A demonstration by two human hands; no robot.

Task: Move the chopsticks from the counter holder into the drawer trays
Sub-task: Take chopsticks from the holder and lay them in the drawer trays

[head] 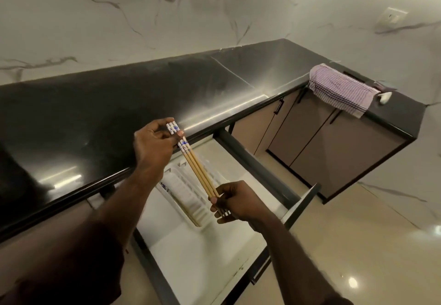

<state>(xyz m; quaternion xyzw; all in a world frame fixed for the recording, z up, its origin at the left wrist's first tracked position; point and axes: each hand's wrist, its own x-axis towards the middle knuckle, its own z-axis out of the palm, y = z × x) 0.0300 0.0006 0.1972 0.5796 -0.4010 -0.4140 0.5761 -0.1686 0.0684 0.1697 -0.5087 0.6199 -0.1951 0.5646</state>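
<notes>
Head view, looking down: long black counter (100,104) along a marble-veined wall, bare of any holder within the frame. Off at the far right end, a checked cloth (341,89) draped over the edge. Below the counter lip, an open drawer (202,257), pulled well out, pale inside. At the back of it, white trays (188,195) with long slots, one slot at the left apparently already holding a chopstick or two with a blue-patterned end, though hard to be sure.

Above the trays, a small bundle of chopsticks (198,171), about three, held level-ish and slanting from upper left to lower right, clear of the trays and not touching them. Left hand (152,144) pinching the blue-and-white patterned tops between thumb and fingertips. Right hand (236,204) pinching the plain narrow tips, fingers curled in beneath.

Judged step: carry finished, placement in hand — bundle being squared up over the drawer. Next move, by the look of it: turn the bundle parallel to a slot, lower both ends together, then ease both pinches apart so nothing rolls across the dividers.
</notes>
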